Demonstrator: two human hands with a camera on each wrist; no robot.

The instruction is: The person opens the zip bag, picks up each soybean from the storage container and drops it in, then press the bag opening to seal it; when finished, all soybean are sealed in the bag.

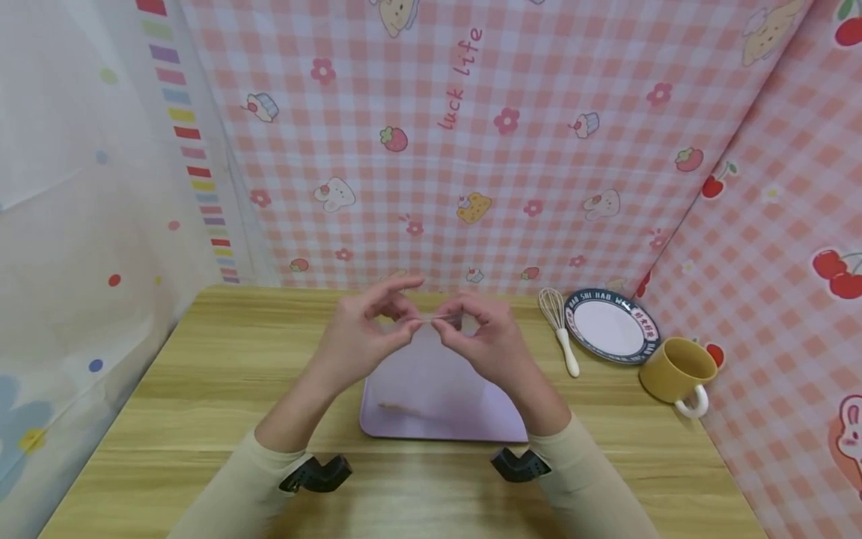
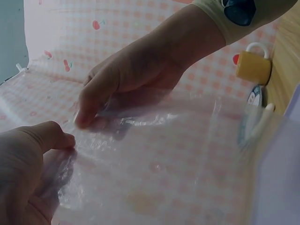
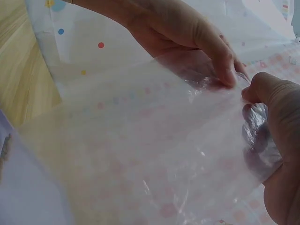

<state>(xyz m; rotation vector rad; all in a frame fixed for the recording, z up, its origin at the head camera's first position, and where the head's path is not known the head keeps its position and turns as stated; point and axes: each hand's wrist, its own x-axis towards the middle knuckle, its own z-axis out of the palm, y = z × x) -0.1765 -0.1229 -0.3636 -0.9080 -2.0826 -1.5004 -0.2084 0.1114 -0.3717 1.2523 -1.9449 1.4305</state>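
Observation:
A clear plastic bag (image 2: 173,154) hangs from both hands, its sheet spreading downward. In the head view the left hand (image 1: 353,333) pinches the bag's upper edge between thumb and fingers. Close beside it, the right hand (image 1: 488,337) pinches the same edge, the two thumb tips a small gap apart. Some film shows bunched over the fingers of the right hand in the right wrist view. Below the hands, a lilac board (image 1: 444,427) lies on the table. A thin brown strip (image 1: 402,409) rests near its front left; its kind is unclear.
At the right back of the wooden table (image 1: 222,359) lie a whisk (image 1: 560,329) and a dark-rimmed plate (image 1: 609,326). A yellow mug (image 1: 676,368) with a white handle stands by the right wall. Checked cloth (image 1: 431,172) rises behind the table.

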